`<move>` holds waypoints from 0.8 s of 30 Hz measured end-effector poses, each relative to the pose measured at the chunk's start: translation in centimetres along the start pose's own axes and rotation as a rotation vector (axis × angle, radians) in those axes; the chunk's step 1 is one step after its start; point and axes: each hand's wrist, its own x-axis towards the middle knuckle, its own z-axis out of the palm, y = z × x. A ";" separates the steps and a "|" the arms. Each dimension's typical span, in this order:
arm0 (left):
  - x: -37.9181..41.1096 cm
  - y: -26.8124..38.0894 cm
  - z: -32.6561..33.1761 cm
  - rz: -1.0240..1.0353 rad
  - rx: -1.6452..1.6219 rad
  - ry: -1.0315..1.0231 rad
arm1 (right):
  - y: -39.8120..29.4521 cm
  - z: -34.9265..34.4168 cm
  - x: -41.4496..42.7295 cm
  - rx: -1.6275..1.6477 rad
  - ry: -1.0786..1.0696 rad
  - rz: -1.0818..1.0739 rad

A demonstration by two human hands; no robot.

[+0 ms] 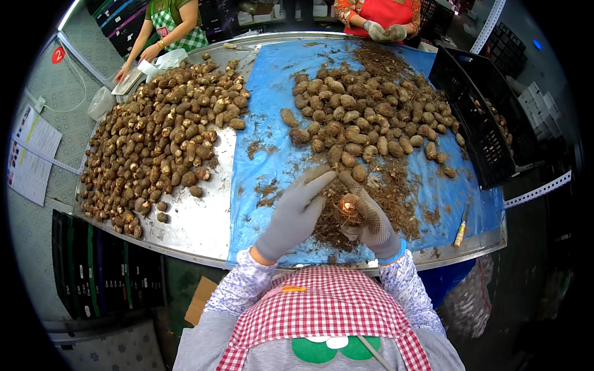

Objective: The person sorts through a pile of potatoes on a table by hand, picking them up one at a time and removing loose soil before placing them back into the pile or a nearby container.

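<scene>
Both my hands wear grey work gloves over the blue sheet. My right hand [373, 222] grips a taro corm [349, 207] whose pale cut end faces up, with root fibres around it. My left hand [297, 213] is just to its left, fingers stretched forward and the thumb a little apart; no object shows in it, though its palm side is hidden. Beneath and between the hands lies a mat of brown root fibres [341, 239]. Directly beyond my fingertips begins a heap of hairy taro corms [357, 116].
Trimmed taros [162, 125] are heaped on the metal table [209, 213] at left. A knife [461, 229] lies on the blue plastic sheet [260, 171] near the right edge, below a black crate [473, 116]. Two people stand across: bare hands [139, 60] at left, gloved hands [385, 31] at right.
</scene>
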 end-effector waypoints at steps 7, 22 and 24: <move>0.0 -0.4 0.3 0.009 -0.373 -0.215 | -0.4 0.3 1.0 0.070 0.097 0.156; -2.4 0.2 1.6 -0.212 -0.385 0.104 | 0.7 3.1 2.2 -0.975 0.382 -0.707; -2.9 0.3 1.4 -0.307 -0.573 0.088 | 1.4 1.7 3.3 -1.191 0.491 -0.690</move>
